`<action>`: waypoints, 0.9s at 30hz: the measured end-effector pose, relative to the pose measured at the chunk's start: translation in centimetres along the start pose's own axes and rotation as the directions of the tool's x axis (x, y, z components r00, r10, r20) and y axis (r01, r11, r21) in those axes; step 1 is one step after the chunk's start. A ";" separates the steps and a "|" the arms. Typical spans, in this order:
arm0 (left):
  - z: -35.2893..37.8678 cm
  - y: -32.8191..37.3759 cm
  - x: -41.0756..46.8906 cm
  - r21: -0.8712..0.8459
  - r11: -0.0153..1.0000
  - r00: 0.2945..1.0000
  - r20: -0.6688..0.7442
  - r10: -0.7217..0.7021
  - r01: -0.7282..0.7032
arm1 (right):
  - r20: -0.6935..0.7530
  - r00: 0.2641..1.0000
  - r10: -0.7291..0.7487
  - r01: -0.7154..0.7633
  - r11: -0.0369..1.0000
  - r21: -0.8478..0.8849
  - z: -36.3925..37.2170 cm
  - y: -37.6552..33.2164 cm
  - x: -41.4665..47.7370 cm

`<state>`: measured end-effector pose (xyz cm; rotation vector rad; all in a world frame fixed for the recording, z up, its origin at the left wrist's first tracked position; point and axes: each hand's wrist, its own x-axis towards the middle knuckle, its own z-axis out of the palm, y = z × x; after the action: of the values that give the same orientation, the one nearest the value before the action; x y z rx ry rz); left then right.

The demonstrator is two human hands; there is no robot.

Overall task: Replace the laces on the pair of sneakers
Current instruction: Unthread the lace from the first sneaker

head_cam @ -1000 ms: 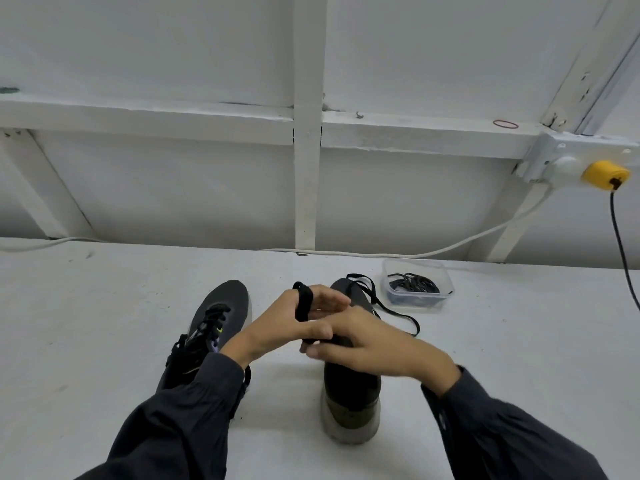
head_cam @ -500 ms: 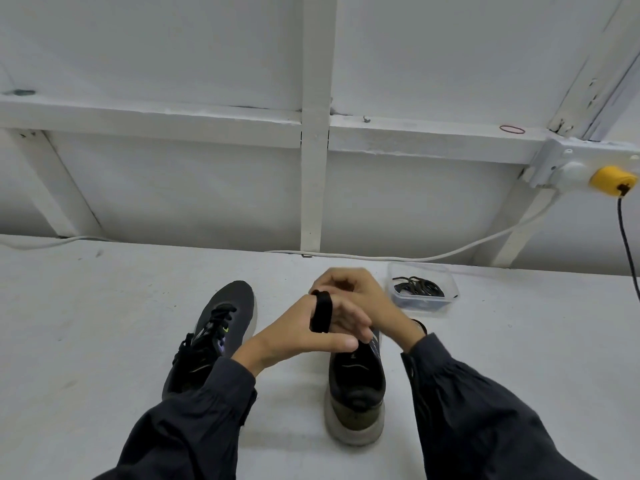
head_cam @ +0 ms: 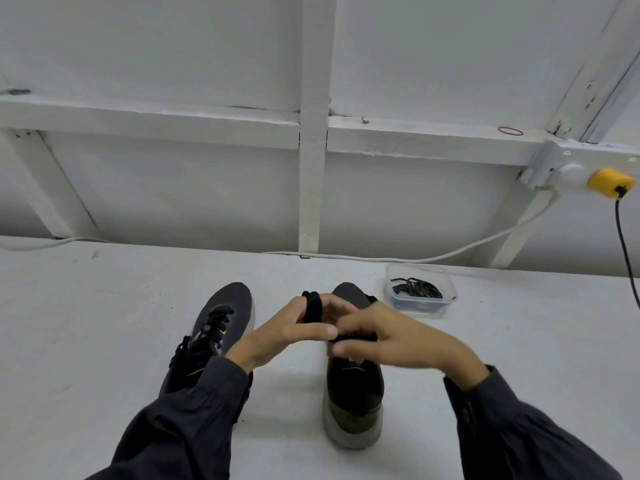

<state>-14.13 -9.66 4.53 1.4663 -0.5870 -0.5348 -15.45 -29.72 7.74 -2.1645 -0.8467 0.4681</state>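
Note:
Two dark sneakers stand on the white surface, toes pointing away from me. The left sneaker [head_cam: 214, 334] still has its black lace in. Above the right sneaker [head_cam: 353, 393] my left hand [head_cam: 294, 336] holds a black lace [head_cam: 312, 308] wound in a coil round its fingers, thumb pressed against it. My right hand [head_cam: 394, 337], blurred, grips the lace's loose part just right of the coil. The hands hide the middle of the right sneaker, so its eyelets cannot be seen.
A clear plastic tub [head_cam: 420, 294] with black laces in it sits behind and right of the right sneaker. A white cable [head_cam: 381, 259] runs along the wall base. A yellow plug [head_cam: 609, 181] with a black cord hangs at the far right.
My right hand swung forward past the left hand half a second ago and has come back to the near right side of the coil. The loose lace over the toe is gone from view.

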 end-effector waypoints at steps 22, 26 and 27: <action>0.8 -0.6 0.3 -0.076 0.994 0.997 -0.003 0.080 -0.080 | -0.260 0.953 0.156 -0.086 0.961 0.263 5.1 3.7 2.1; 0.5 -0.5 0.5 -0.024 0.995 0.995 -0.008 0.100 -0.100 | -0.097 0.994 0.049 -0.045 0.998 0.051 4.2 2.9 0.6; 0.5 -0.5 0.5 -0.012 0.996 0.996 -0.015 0.089 -0.089 | -0.061 0.997 0.051 -0.047 0.996 0.072 3.7 2.2 0.3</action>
<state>-14.12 -10.39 4.01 1.4238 -0.6331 -0.4570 -16.39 -28.74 3.62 -2.1277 -0.7334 0.4459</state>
